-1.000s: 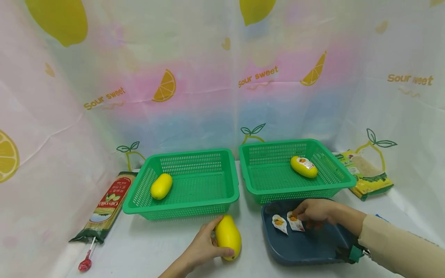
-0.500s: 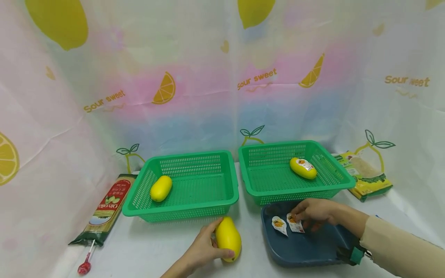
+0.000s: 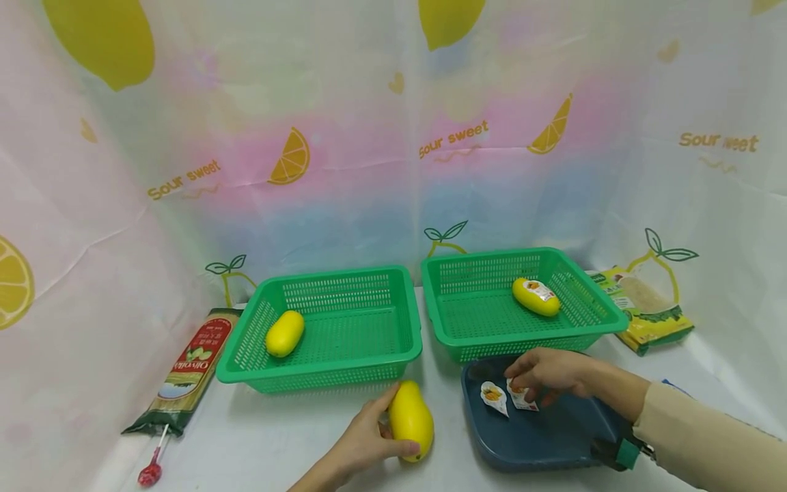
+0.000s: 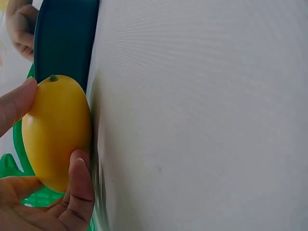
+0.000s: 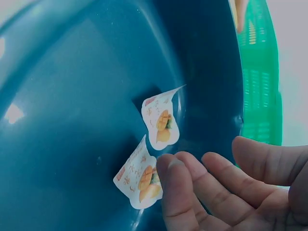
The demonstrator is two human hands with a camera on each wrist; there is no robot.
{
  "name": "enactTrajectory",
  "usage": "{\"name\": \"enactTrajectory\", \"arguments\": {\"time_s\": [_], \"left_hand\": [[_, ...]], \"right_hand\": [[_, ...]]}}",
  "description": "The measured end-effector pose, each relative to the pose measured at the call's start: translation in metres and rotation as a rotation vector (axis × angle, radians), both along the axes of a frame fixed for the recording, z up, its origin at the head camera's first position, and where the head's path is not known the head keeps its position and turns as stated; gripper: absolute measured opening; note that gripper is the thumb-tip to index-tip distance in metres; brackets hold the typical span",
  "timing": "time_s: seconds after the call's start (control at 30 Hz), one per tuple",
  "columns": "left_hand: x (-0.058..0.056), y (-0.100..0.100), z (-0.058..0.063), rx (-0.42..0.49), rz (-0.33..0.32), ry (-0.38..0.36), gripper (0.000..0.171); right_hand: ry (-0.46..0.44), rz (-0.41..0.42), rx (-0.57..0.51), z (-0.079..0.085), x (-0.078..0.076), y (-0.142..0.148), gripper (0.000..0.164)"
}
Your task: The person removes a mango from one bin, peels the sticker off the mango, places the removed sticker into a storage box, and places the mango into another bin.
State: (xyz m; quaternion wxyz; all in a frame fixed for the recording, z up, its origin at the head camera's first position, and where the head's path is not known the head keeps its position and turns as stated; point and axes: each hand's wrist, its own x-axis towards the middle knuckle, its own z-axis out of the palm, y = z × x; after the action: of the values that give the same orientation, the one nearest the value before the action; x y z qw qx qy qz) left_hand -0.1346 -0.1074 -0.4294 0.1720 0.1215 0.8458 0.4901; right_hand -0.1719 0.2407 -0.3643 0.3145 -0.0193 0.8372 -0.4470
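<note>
My left hand (image 3: 371,437) grips a yellow mango (image 3: 412,420) on the white table, just left of the dark blue tub (image 3: 544,437). The left wrist view shows the thumb and fingers around that mango (image 4: 60,125). Over the tub hovers my right hand (image 3: 553,372), its fingers loosely bent and thumb apart. Two white mango stickers lie in the tub: the left sticker (image 3: 494,398) in full view, the right one (image 3: 524,400) partly under my fingers. In the right wrist view a fingertip overlaps the edge of the nearer sticker (image 5: 139,175); nothing is pinched.
Behind stand two green baskets. The left basket (image 3: 350,372) contains an unlabelled mango (image 3: 285,333); the right basket (image 3: 535,336) contains a stickered mango (image 3: 530,301). A noodle packet (image 3: 193,362) and red lollipop (image 3: 150,473) lie at left, a yellow food packet (image 3: 652,311) at right.
The mango in my left hand has shifted slightly right. My right hand's fingers have lifted a little off the right sticker and moved slightly left.
</note>
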Motion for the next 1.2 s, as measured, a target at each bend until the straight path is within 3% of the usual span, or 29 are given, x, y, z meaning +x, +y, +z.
{"name": "enactTrajectory", "arguments": {"time_s": [0.3, 1.2], "left_hand": [[0.0, 0.003, 0.002, 0.026, 0.025, -0.016, 0.103], [0.002, -0.005, 0.002, 0.038, -0.006, -0.001, 0.097]], "right_hand": [[0.007, -0.01, -0.014, 0.002, 0.004, -0.005, 0.043], [0.033, 0.0, -0.033, 0.007, 0.011, -0.009, 0.045]]}}
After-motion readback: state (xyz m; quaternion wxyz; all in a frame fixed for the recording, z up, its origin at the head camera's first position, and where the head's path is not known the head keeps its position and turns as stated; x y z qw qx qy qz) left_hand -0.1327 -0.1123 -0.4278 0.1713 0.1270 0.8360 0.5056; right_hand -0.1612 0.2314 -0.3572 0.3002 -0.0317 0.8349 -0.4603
